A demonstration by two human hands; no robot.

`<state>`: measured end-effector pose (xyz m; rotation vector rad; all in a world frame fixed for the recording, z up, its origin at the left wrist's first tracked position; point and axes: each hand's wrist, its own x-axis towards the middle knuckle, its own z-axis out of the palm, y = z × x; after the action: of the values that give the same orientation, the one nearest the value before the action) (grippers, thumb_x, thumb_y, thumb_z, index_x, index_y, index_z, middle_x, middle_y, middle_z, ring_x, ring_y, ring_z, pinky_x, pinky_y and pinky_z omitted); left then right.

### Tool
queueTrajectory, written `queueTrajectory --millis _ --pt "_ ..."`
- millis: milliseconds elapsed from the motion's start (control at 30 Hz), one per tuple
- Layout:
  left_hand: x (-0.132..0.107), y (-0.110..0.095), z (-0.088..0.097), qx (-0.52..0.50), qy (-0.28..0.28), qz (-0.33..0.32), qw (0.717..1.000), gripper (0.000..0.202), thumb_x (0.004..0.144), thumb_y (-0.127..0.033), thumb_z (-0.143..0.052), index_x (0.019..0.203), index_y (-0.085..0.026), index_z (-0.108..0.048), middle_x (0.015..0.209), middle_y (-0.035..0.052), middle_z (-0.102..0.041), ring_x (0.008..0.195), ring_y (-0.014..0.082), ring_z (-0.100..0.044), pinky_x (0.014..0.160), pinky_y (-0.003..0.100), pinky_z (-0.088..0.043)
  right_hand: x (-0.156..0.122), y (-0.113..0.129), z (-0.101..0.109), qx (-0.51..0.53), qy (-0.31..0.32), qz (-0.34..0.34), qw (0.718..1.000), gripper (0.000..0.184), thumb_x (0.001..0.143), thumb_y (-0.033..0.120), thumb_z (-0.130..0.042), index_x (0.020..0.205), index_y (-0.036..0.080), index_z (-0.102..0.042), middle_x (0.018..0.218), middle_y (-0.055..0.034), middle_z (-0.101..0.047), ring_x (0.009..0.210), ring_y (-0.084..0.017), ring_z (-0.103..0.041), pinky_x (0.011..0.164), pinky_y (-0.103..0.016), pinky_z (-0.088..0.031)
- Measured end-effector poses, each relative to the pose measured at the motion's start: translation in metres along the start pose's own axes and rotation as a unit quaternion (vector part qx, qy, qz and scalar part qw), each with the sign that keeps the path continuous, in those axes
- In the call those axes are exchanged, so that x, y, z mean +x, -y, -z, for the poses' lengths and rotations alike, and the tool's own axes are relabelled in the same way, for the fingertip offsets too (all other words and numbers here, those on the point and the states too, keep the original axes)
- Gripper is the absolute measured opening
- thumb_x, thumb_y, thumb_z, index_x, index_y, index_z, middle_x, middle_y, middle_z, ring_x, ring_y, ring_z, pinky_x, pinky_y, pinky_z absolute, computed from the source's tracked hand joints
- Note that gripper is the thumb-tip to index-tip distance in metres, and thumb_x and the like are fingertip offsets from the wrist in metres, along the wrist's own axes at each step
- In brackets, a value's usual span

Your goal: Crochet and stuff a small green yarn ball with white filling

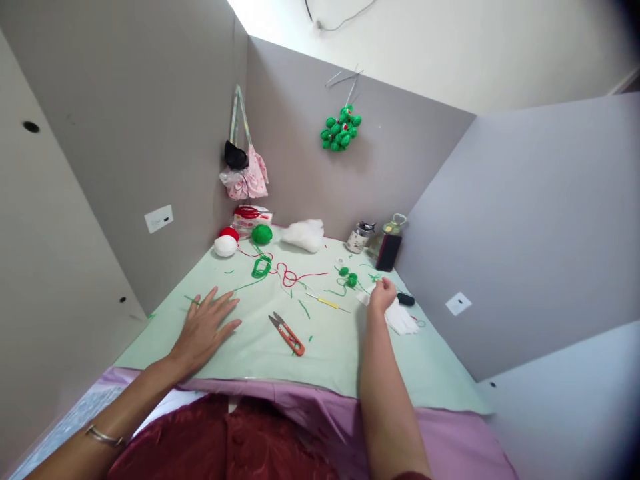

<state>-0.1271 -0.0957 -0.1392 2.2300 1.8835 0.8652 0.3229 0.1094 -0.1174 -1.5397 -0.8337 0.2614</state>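
In the head view, your right hand (383, 295) lies at the far right of the pale green table mat (325, 353), fingers bunched together on the near edge of a limp white cloth piece (401, 320). A small white corner shows just left of your knuckles. From this angle you cannot tell whether the fingertips actually pinch it or only rest on it.

Your left hand (205, 327) lies flat on the mat, well apart from that grip, fingers spread and holding nothing.

The cloth looks very light, soft and floppy. It will likely sag and fold rather than keep its shape, and it could drag on the mat. An edge or corner seems the best place to take it, between thumb and forefinger, with little force.

Just beyond your right hand lies a small black oblong object (405, 299), close to the cloth. To the left of the grip, the thin yellow-handled metal crochet hook (327, 303) lies nearest, with the small green crocheted balls (349, 277) beyond it. The orange-handled thread snips (287, 333) sit between your two hands, nearer you than the grip.
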Motion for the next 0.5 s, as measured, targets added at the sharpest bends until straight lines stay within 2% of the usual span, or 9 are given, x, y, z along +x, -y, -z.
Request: queueTrajectory --millis 100,200,367,500 --pt "-0.002 0.002 -0.009 0.031 0.034 -0.009 0.999 0.064 0.102 -0.059 -0.042 0.151 -0.020 -0.055 0.161 0.0146 -0.050 0.156 0.0370 -0.031 0.125 0.063 -0.020 -0.009 0.002 -0.006 -0.002 0.011 0.020 1.000 0.038 0.099 0.037 -0.065 0.131 0.018 -0.061 0.133 -0.0109 -0.064 0.113 -0.025 -0.067 0.095 -0.047 -0.059" --pt "-0.003 0.005 -0.015 0.044 0.066 -0.018 0.997 0.071 0.099 -0.064 -0.047 0.151 -0.017 -0.055 0.162 0.0186 -0.047 0.154 0.0365 -0.037 0.125 0.060 -0.024 -0.024 0.007 -0.015 0.001 0.063 0.027 0.998 0.038 0.099 0.037 -0.065 0.131 0.018 -0.061 0.132 -0.0108 -0.065 0.112 -0.025 -0.068 0.094 -0.047 -0.060" --pt "-0.004 0.008 -0.017 0.057 0.084 -0.025 0.995 0.069 0.101 -0.063 -0.043 0.153 -0.019 -0.053 0.166 0.0181 -0.041 0.156 0.0343 -0.034 0.126 0.058 -0.024 -0.051 0.015 -0.026 0.010 0.168 0.034 0.985 0.038 0.099 0.037 -0.065 0.131 0.017 -0.062 0.130 -0.0105 -0.065 0.110 -0.025 -0.068 0.093 -0.046 -0.060" --pt "-0.005 0.010 -0.018 0.055 0.080 -0.028 0.995 0.070 0.101 -0.065 -0.042 0.153 -0.019 -0.053 0.166 0.0182 -0.041 0.156 0.0344 -0.033 0.125 0.057 -0.024 -0.061 0.019 -0.028 0.006 0.214 0.041 0.976 0.037 0.099 0.037 -0.065 0.130 0.017 -0.062 0.130 -0.0105 -0.066 0.110 -0.024 -0.068 0.093 -0.046 -0.060"
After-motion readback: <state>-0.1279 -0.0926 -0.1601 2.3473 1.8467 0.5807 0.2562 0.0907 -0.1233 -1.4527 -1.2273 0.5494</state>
